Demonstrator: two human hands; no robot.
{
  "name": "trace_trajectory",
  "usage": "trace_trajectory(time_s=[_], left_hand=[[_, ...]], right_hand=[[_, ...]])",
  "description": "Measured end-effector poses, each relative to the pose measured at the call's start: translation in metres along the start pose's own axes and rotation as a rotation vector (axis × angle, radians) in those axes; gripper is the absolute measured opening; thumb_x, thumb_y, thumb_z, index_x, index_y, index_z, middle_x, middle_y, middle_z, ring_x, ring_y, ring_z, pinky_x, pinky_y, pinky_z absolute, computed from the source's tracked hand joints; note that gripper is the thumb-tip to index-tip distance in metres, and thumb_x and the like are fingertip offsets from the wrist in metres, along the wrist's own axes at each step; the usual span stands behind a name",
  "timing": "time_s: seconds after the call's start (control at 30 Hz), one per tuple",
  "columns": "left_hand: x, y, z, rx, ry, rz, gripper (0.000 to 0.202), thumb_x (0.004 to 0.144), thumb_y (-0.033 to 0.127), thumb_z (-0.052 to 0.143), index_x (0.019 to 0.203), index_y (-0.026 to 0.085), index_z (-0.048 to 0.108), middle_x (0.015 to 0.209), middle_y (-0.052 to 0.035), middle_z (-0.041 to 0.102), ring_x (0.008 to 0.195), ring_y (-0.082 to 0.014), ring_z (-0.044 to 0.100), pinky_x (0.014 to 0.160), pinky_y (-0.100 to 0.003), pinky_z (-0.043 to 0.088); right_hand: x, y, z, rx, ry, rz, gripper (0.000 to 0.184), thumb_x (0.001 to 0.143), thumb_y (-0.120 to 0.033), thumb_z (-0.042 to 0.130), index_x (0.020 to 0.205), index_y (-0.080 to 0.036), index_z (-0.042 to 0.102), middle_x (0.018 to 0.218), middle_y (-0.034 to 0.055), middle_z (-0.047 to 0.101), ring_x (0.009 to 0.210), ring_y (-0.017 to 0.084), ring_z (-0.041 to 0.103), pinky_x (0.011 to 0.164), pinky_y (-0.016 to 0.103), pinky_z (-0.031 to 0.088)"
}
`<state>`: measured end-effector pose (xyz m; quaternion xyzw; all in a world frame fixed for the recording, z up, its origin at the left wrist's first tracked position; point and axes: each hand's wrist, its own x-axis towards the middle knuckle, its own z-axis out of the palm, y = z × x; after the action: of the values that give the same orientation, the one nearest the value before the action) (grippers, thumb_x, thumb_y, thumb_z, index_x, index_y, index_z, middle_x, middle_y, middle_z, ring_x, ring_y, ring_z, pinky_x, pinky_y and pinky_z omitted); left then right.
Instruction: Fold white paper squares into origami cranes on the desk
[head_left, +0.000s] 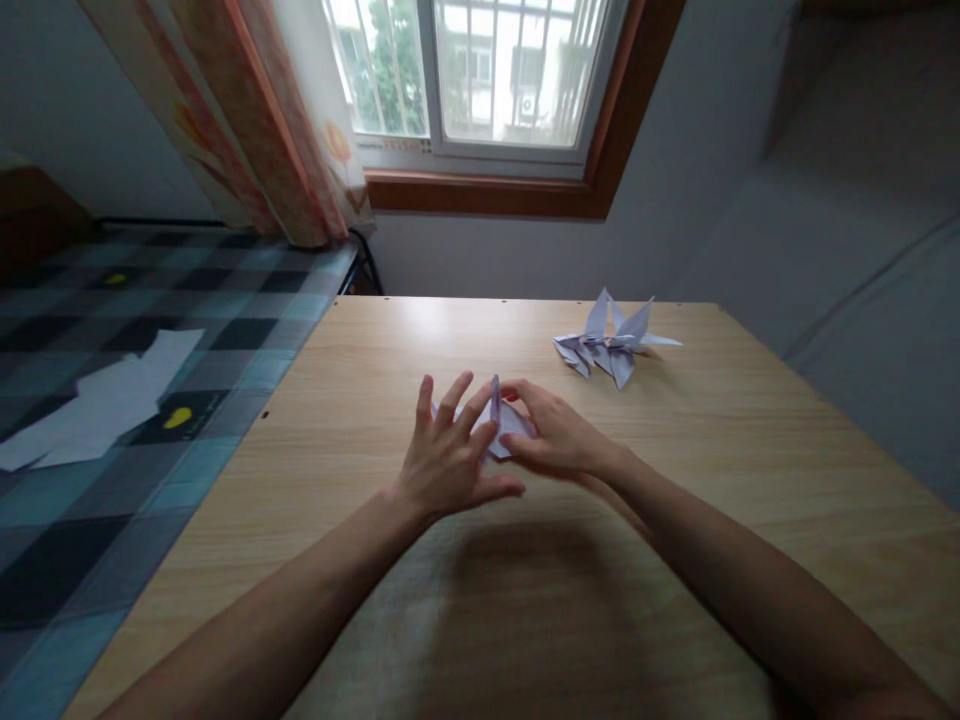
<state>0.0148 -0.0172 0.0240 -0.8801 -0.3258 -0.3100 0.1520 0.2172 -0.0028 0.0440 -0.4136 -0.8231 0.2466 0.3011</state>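
A pale wall (720, 150) closes off the far side and runs down the right, with a thin cable-like line (862, 290) crossing its right part. Before it stretches a light wood-grained table (750, 440), its near part crossed by two bare forearms and a soft dark shadow between them. Along the left edge lies a checked cover (45, 540) in blue, grey and black. Beyond the table's far edge is a barred window (517, 80) in a brown wooden frame, and a patterned orange curtain (225, 110) hangs over its left side, down to the far end of the cover. On the cover, at left, white sheets (112, 405) overlap loosely, well apart from the hands. The left hand (446, 470), near the table's middle, has its fingers spread apart, index and middle against the paper and hiding its left part. The right hand (555, 430) closes on the paper's right side, thumb on the near side and fingers on the far. Farther off and to the right, a cluster of folded pieces (611, 345) with upright points sits on bare wood, touching neither hand. The folded paper (508, 418) is between the two hands, a narrow flap standing upright at its middle.
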Motion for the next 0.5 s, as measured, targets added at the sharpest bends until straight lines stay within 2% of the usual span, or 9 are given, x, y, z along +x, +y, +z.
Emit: trace_trajectory(time_s=[0.1, 0.2, 0.37, 0.5], left_hand=[[0.0, 0.001, 0.0, -0.034, -0.008, -0.033, 0.056, 0.077, 0.074, 0.059, 0.098, 0.023, 0.068, 0.136, -0.0116, 0.058, 0.137, -0.0371, 0.039, 0.12, -0.061, 0.005], [0.0, 0.0, 0.001, -0.024, -0.042, -0.073, 0.049, 0.08, 0.065, 0.062, 0.103, 0.022, 0.069, 0.123, -0.0125, 0.064, 0.124, -0.0347, 0.051, 0.118, -0.058, 0.014], [0.002, -0.001, 0.001, 0.038, -0.214, -0.132, 0.045, 0.082, 0.061, 0.062, 0.093, 0.018, 0.071, 0.093, -0.0125, 0.068, 0.093, -0.0309, 0.06, 0.106, -0.057, 0.032], [0.004, -0.002, -0.001, 0.021, -0.239, -0.167, 0.045, 0.078, 0.062, 0.064, 0.087, 0.019, 0.07, 0.092, -0.0134, 0.067, 0.095, -0.0335, 0.058, 0.105, -0.061, 0.031]], right_hand=[[0.002, 0.0, 0.01, 0.066, -0.003, -0.016, 0.05, 0.078, -0.013, 0.059, 0.126, -0.019, 0.05, 0.114, 0.0076, 0.064, 0.099, 0.02, 0.061, 0.089, 0.035, 0.047], [0.004, 0.004, 0.02, -0.049, 0.028, 0.006, 0.04, 0.076, -0.011, 0.058, 0.115, -0.018, 0.056, 0.107, 0.0079, 0.064, 0.097, 0.021, 0.059, 0.088, 0.036, 0.046], [0.004, 0.01, 0.024, -0.228, 0.049, 0.046, 0.025, 0.077, -0.013, 0.056, 0.101, -0.018, 0.058, 0.098, 0.0083, 0.064, 0.094, 0.024, 0.056, 0.085, 0.037, 0.044], [0.004, 0.01, 0.025, -0.239, 0.076, 0.053, 0.016, 0.076, -0.016, 0.057, 0.091, -0.019, 0.056, 0.092, 0.0067, 0.062, 0.088, 0.023, 0.054, 0.08, 0.035, 0.043]])
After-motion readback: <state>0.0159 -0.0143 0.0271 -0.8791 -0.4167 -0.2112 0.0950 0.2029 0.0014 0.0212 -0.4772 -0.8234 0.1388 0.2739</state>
